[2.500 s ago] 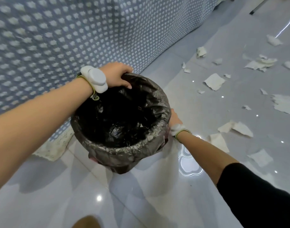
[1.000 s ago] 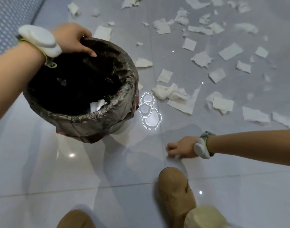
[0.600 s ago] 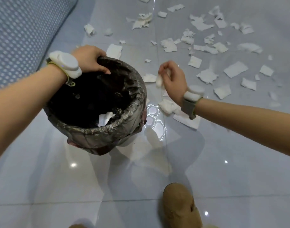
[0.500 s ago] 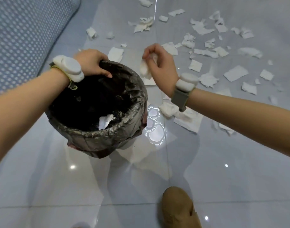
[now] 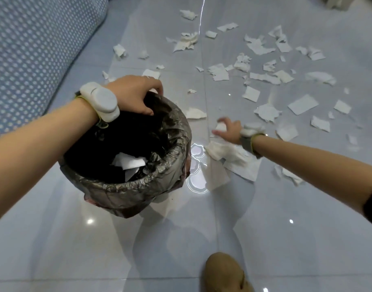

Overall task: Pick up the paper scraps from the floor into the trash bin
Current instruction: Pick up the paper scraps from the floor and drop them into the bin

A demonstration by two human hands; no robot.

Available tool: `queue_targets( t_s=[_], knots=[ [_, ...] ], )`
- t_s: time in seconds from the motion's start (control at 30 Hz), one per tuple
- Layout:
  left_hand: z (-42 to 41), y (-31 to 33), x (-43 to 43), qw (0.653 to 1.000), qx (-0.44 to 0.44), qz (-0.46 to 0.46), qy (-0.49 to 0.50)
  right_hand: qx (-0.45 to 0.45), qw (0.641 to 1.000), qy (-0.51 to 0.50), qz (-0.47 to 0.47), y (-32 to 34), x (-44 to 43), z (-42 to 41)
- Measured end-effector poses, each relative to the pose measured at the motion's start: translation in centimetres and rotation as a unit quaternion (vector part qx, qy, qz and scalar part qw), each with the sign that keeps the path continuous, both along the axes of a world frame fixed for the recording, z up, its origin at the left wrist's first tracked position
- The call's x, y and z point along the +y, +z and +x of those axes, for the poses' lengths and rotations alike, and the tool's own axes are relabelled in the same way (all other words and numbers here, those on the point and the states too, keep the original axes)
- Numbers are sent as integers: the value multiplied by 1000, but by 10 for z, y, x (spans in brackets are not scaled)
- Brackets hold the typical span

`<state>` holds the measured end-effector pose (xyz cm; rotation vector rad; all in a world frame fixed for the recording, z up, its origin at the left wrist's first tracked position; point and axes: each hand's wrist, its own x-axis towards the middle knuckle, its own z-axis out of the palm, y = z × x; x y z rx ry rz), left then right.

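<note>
The trash bin (image 5: pixel 136 188), lined with a black bag, stands tilted on the floor at centre left, with white paper lying inside it. My left hand (image 5: pixel 134 93) grips the bin's far rim. My right hand (image 5: pixel 228 130) is low at the floor just right of the bin, blurred by motion, its fingers curled around a small white paper scrap (image 5: pixel 221 126). A large crumpled paper sheet (image 5: pixel 233 159) lies beneath my right wrist. Many more torn paper scraps (image 5: pixel 265 111) are strewn over the tiles beyond.
A blue dotted cloth (image 5: pixel 33 49) hangs down at the left. The glossy grey tile floor (image 5: pixel 286 239) reflects ceiling lights. The tan toe of my shoe (image 5: pixel 225 272) shows at the bottom edge.
My right hand dropped from above the bin's rim to the floor at the right. More white paper now lies in the bin. My left hand kept its hold on the rim.
</note>
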<state>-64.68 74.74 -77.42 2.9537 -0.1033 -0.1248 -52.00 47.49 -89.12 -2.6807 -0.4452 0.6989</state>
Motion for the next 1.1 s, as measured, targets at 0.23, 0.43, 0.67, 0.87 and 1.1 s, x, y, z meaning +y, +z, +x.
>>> queue_targets(
  t_s=[0.23, 0.43, 0.67, 0.87, 1.1],
  knots=[
    [12, 0, -22, 997, 20, 60, -31, -60, 981, 118, -141, -63, -36, -32],
    [9, -2, -14, 997, 23, 67, -16, -80, 969, 179, -150, -55, -16, -15],
    [-13, 1, 23, 996, 44, 52, 58, -119, 955, 8, 273, 16, 41, 5],
    [-29, 3, 40, 990, 43, -7, 135, 155, 825, 99, 534, 111, 125, -54],
    [-39, -3, 76, 982, 7, 27, 187, 135, 843, 336, 397, 136, 155, -108]
  ],
)
